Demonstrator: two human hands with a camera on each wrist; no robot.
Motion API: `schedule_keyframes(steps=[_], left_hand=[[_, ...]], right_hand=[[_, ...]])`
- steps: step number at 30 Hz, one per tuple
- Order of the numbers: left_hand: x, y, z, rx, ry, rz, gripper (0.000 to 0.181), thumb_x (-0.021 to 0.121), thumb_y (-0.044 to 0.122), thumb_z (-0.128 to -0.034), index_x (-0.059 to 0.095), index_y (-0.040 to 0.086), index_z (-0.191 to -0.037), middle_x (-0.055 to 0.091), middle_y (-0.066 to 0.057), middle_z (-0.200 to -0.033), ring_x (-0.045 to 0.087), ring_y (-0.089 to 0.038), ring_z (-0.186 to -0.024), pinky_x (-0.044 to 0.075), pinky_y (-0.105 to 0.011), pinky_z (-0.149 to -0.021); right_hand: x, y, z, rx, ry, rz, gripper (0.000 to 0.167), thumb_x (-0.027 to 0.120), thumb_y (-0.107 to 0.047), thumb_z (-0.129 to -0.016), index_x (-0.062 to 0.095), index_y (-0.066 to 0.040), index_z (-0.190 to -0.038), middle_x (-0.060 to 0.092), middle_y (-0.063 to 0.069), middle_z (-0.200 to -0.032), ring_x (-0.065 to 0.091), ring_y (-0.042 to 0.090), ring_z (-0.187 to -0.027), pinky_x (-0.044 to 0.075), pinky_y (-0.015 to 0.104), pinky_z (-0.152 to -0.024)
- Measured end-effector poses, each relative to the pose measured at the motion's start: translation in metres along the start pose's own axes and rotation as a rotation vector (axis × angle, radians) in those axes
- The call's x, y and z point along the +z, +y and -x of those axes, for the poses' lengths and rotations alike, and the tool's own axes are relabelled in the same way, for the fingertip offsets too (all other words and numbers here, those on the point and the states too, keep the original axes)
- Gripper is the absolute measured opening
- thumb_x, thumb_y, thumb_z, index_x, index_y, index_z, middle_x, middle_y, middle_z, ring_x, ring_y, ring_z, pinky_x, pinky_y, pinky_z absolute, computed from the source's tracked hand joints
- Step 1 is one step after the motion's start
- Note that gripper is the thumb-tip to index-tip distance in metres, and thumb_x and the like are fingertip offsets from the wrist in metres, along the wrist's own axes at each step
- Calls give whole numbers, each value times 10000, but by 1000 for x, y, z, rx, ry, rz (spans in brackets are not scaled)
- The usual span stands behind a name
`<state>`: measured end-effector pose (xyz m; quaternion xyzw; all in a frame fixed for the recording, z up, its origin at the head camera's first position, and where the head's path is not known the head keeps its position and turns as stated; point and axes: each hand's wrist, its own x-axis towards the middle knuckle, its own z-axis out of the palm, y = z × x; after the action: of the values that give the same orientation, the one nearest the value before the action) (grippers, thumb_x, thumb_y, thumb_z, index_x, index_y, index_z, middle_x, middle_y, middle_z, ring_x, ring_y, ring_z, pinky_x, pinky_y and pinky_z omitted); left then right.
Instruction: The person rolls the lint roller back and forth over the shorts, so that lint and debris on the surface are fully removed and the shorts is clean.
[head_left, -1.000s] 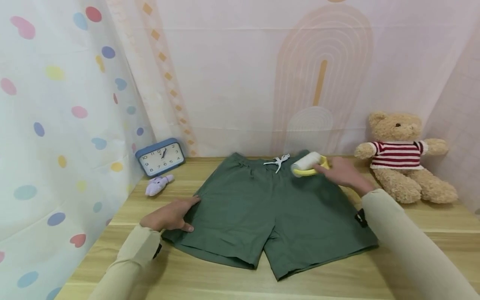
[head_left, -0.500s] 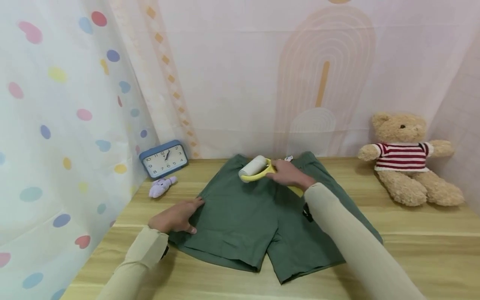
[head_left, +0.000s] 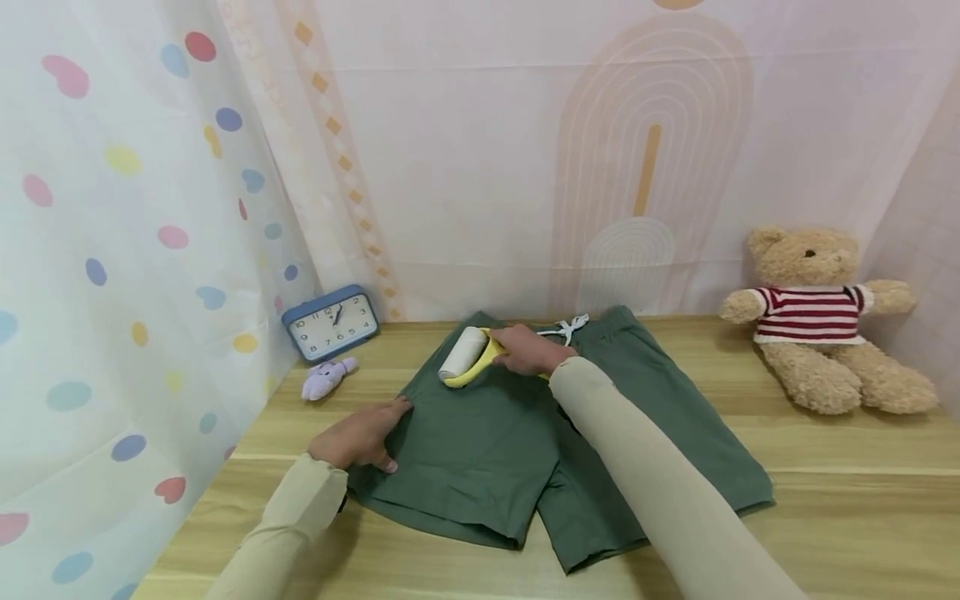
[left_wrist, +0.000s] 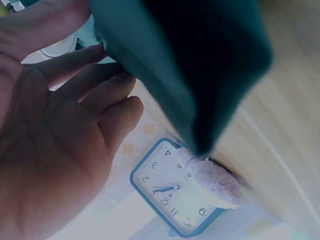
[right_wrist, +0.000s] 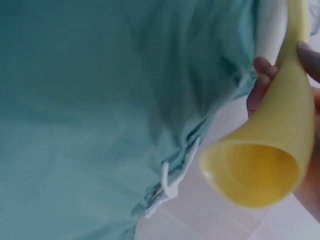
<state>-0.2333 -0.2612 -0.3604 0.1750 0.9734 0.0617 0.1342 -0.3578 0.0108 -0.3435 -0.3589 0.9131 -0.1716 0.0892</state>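
Note:
Green shorts (head_left: 487, 458) lie flat on the table, their white drawstring (head_left: 568, 330) at the far edge. My right hand (head_left: 528, 348) grips the yellow handle of a lint roller (head_left: 462, 353), whose white roll is over the upper left part of the shorts. In the right wrist view, the fingers wrap round the handle (right_wrist: 280, 115), its hollow end facing the camera. My left hand (head_left: 360, 435) rests on the left side edge of the shorts, thumb spread from the fingers. The left wrist view has its fingertips (left_wrist: 120, 75) touching the cloth.
A blue alarm clock (head_left: 332, 323) stands at the back left, with a small purple plush toy (head_left: 327, 379) before it. At the back right sits a teddy bear (head_left: 810, 317) in a striped sweater. Printed curtains (head_left: 480, 167) hang behind and to the left of the wooden table (head_left: 840, 517).
My right hand has carried the lint roller leftward across the shorts, from the upper right part to the upper left. My left hand has stayed at the left edge. The view has shifted slightly.

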Motion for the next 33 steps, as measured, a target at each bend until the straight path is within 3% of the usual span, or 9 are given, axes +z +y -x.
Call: schedule_keyframes(steps=[5,10,12,16,21,26,33], left_hand=[[0,-4,-4,36,4,21,1047,924,107,-670,345,-40,-1530,332,-273,-1603,404,-466,-1432,406,-573,-1145],[-1,-13,-9,38,-43,33,1105,923,141,-663,293,-21,-1557,303,-267,-1618,373,-473,-1449,380,-585,-1160],[-2,-16,-10,25,-57,40,1121,925,150,-658,282,-19,-1561,305,-276,-1613,371,-478,-1448,371,-590,-1165],[-3,-14,-12,8,-82,53,1123,918,145,-669,266,-17,-1568,274,-267,-1630,348,-474,-1464,357,-587,-1178],[-6,-8,-18,13,-113,60,1105,897,117,-696,241,-34,-1572,203,-254,-1657,295,-474,-1492,328,-579,-1202],[-8,-8,-20,-2,-140,54,1105,885,109,-707,220,-37,-1578,163,-249,-1669,257,-471,-1509,313,-578,-1211],[-5,-9,-20,12,-143,47,1118,899,122,-691,231,-50,-1570,172,-269,-1659,261,-491,-1498,313,-602,-1199]], right_hand=[[-4,3,-3,-4,12,46,324,562,-195,-1038,603,-46,-1324,629,130,-985,475,173,-794,386,295,-734],[-9,10,1,30,-2,21,452,578,-206,-1029,532,-61,-1455,652,164,-1265,531,181,-920,408,308,-797],[-11,14,3,35,-7,31,519,588,-219,-1024,456,-91,-1510,636,159,-1304,524,177,-928,403,306,-796],[-14,23,7,39,-26,22,529,599,-229,-1019,448,-117,-1513,632,159,-1034,441,156,-745,371,270,-697],[-23,36,15,71,-55,-7,532,615,-231,-1010,452,-135,-1507,523,64,-709,366,129,-568,355,223,-570],[-30,45,23,62,-81,-5,544,625,-222,-1003,442,-126,-1507,534,51,-647,396,114,-546,372,212,-552],[-34,62,37,52,-110,-22,521,633,-202,-998,468,-97,-1480,594,42,-724,394,99,-563,364,200,-566]])
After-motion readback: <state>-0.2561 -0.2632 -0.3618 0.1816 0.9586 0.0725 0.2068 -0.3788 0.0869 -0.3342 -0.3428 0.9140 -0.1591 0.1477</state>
